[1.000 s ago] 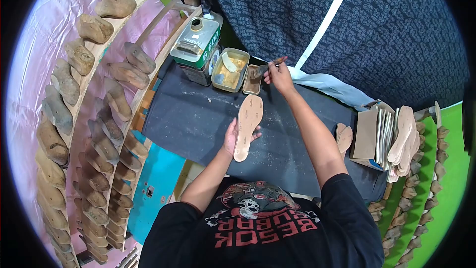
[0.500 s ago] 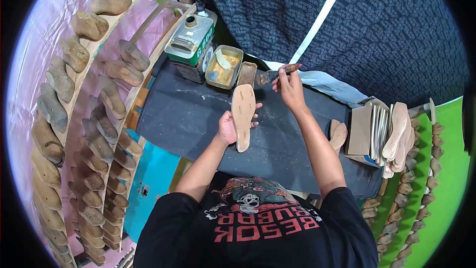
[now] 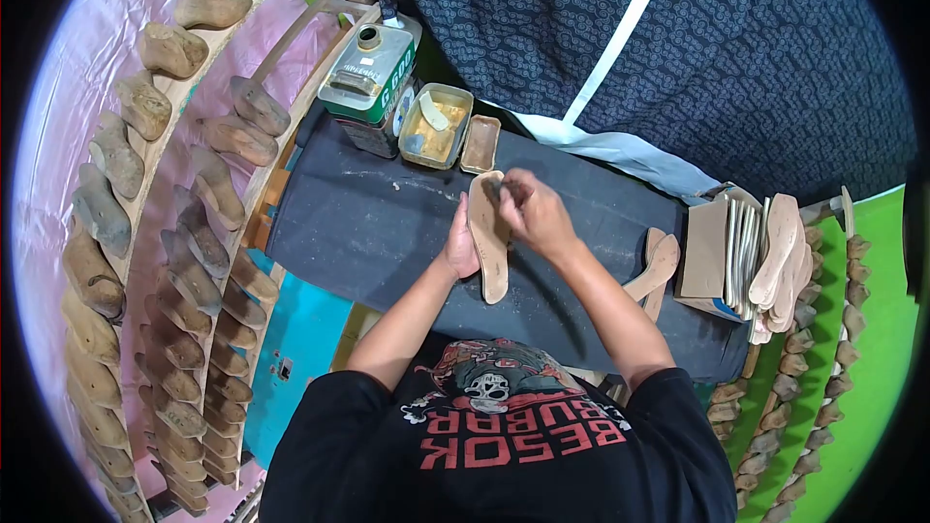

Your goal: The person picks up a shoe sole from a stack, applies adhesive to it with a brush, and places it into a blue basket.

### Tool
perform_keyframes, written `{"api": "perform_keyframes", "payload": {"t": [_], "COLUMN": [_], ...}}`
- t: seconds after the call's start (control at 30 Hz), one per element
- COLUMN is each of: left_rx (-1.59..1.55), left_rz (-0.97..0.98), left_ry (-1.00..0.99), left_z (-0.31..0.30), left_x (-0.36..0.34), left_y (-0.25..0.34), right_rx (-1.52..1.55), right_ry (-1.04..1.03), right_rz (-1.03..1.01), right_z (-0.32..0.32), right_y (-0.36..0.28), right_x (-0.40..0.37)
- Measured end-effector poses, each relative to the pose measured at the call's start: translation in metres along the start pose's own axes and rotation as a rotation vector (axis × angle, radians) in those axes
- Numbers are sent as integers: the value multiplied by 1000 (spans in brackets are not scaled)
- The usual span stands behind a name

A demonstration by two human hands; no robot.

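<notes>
My left hand (image 3: 462, 244) grips a tan shoe insole (image 3: 492, 250) from its left edge, over the middle of the dark table. The insole stands nearly lengthwise, wide end away from me and tilted to the right. My right hand (image 3: 539, 219) is closed at the insole's wide end, its fingers blurred by motion. In that hand is a short, dark, stained tool, brush-like in shape, now mostly hidden by the fingers. Just beyond the insole are a small brown tray (image 3: 480, 144) and a plastic tub (image 3: 437, 126) with yellowish residue and a pale scraper-like piece (image 3: 433, 111).
A metal can (image 3: 368, 77) stands at the table's back left. On the right lie two loose insoles (image 3: 655, 269) beside a cardboard box (image 3: 704, 250) of upright insoles. Wooden shoe lasts (image 3: 215, 2) line racks at left; more rows hang at right. Dark patterned cloth (image 3: 775, 68) hangs behind.
My right hand has come down and toward me with the dark tool, from beyond the insole onto its wide end. The insole has turned from facing up to a tilt.
</notes>
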State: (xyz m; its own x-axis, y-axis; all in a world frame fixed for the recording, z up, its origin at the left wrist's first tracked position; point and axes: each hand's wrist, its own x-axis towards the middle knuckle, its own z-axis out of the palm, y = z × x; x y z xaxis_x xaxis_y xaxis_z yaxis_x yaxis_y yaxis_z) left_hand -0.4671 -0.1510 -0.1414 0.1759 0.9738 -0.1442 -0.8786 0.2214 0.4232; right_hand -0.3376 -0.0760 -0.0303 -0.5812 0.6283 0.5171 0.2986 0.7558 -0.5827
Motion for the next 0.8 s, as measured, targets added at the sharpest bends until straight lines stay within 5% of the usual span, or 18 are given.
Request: {"api": "perform_keyframes", "payload": {"t": [0.23, 0.37, 0.43, 0.73, 0.8], "left_rx": [-137, -142, -63, -8, -71], "left_rz": [0, 82, 30, -33, -12], "left_ry": [-49, 94, -47, -51, 88], "left_z": [-12, 5, -4, -5, -2], "left_x": [-6, -9, -11, -7, -7], "left_y": [-1, 1, 0, -8, -11], "right_rx": [59, 145, 77, -25, 36], "right_ry": [-71, -55, -89, -58, -136], "right_rz": [-28, 76, 84, 33, 57], "right_z": [16, 8, -1, -10, -9], "right_y": [-14, -8, 2, 5, -13], "right_x": [-22, -13, -6, -4, -10]}}
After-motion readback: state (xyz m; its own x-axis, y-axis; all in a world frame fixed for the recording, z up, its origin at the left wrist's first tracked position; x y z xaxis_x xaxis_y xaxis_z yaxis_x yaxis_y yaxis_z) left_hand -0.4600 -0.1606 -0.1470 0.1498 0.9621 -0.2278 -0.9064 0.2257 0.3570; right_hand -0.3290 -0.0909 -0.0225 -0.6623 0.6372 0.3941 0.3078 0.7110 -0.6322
